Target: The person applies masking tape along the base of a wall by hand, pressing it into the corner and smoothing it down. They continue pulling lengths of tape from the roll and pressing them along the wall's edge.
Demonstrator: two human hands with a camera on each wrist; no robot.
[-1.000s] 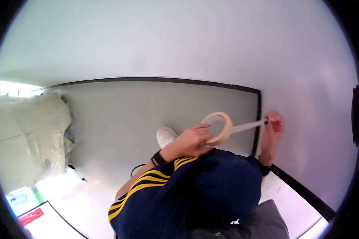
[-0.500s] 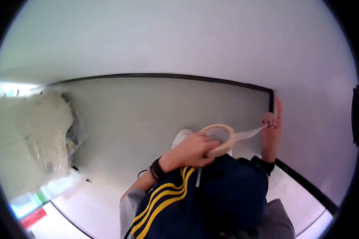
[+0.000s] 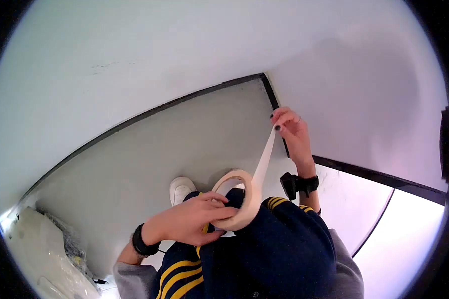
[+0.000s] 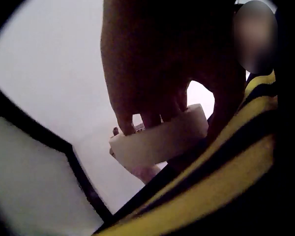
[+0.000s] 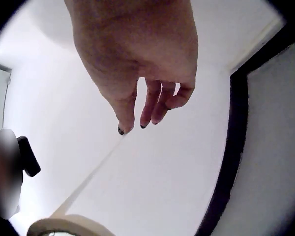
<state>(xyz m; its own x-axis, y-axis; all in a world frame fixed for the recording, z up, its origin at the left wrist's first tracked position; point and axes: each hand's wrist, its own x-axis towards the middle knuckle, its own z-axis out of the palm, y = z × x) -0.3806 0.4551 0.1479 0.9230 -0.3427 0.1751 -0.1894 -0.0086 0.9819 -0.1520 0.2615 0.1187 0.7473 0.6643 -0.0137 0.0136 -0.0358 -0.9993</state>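
A roll of cream masking tape (image 3: 252, 205) stands tilted in front of the person's lap, with my left hand (image 3: 184, 222) gripping its near left side. Some left fingers reach into the ring. In the left wrist view the roll (image 4: 162, 140) shows edge-on beneath the dark left hand (image 4: 152, 64). A pulled-out strip of tape (image 3: 266, 154) runs taut from the roll up to my right hand (image 3: 295, 133). Its free end is pinched at the right fingertips. In the right wrist view the thin strip (image 5: 91, 177) slants from the thumb tip down to the roll's rim.
Dark edging (image 3: 169, 104) borders the grey floor (image 3: 149, 144) where it meets the pale walls, with a corner close by the right hand. White shoes (image 3: 181, 190) stand below. Plastic-wrapped material (image 3: 50, 254) lies at the lower left.
The view has turned, so the wall corner now appears nearer the middle. The right hand's raised finger has come down, and the strip is longer and straighter, rising more steeply from the roll.
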